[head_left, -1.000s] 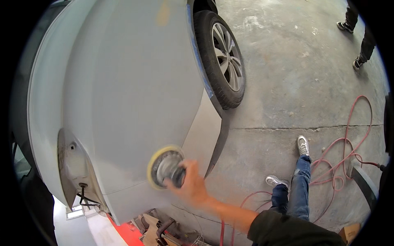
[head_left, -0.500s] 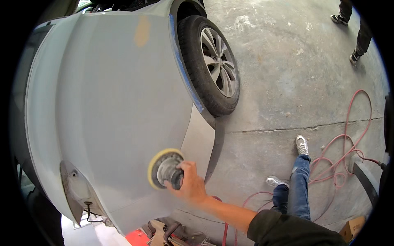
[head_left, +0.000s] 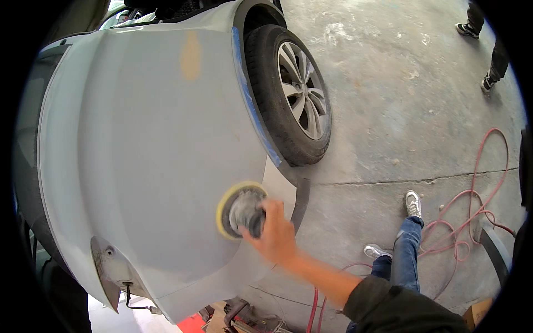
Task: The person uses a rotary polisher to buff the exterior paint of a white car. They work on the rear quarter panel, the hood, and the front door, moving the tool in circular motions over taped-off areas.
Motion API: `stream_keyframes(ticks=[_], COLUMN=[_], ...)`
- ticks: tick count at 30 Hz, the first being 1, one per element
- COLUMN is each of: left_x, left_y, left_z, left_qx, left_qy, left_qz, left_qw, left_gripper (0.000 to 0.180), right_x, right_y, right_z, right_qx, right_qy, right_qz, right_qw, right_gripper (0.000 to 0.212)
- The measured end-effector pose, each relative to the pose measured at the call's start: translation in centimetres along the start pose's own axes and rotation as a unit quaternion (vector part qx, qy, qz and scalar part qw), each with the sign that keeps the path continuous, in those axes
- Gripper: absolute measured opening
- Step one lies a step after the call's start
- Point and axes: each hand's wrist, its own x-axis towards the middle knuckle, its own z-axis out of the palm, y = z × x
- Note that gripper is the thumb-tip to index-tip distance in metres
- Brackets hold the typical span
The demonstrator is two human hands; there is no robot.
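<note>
My right hand reaches in from the lower right, its fingers wrapped around a round orbital sander. The sander has a grey and black body and a yellow-edged disc; both it and the hand are slightly blurred. Its disc lies against the grey car body panel, close to the panel's seam below the wheel arch. Near the panel's top is a tan patch. Blue masking tape follows the wheel arch edge. My left hand is out of the picture.
A wheel stands right of the panel. The lamp recess shows a hanging cable. Red hose lies coiled on the concrete floor near my shoes. Another person's feet are at the upper right. A cardboard box sits lower right.
My right hand and the sander have moved up and to the right across the panel, nearer the wheel arch. The whole view has shifted slightly.
</note>
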Motion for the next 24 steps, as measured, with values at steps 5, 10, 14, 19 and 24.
stream_keyframes(ticks=[5, 10, 14, 19, 24], left_x=[-2.0, -3.5, -4.7, -5.4, -6.6], left_y=[1.7, 6.1, 8.9, 11.0, 12.6], left_z=[0.7, 0.6, 0.6, 0.8, 0.6], left_qx=[0.103, 0.093, 0.051, 0.033, 0.011], left_qy=[0.034, 0.031, 0.029, 0.019, -0.009], left_qz=[0.243, 0.246, 0.185, 0.142, 0.089], left_qw=[0.964, 0.964, 0.981, 0.989, 0.996], left_gripper=[0.053, 0.048, 0.044, 0.039, 0.035], right_x=[9.0, 1.3, -5.4, 4.4, 15.6], right_y=[-3.8, -1.9, 1.3, -1.6, -6.7], right_z=[-2.3, -0.4, 0.5, -1.0, -2.2], right_qx=[-0.010, -0.005, 0.006, -0.032, -0.045], right_qy=[-0.025, -0.035, -0.069, -0.003, 0.007], right_qz=[-0.020, -0.022, 0.015, -0.079, -0.122], right_qw=[0.999, 0.999, 0.997, 0.996, 0.992], right_gripper=[0.062, 0.064, 0.069, 0.065, 0.061])
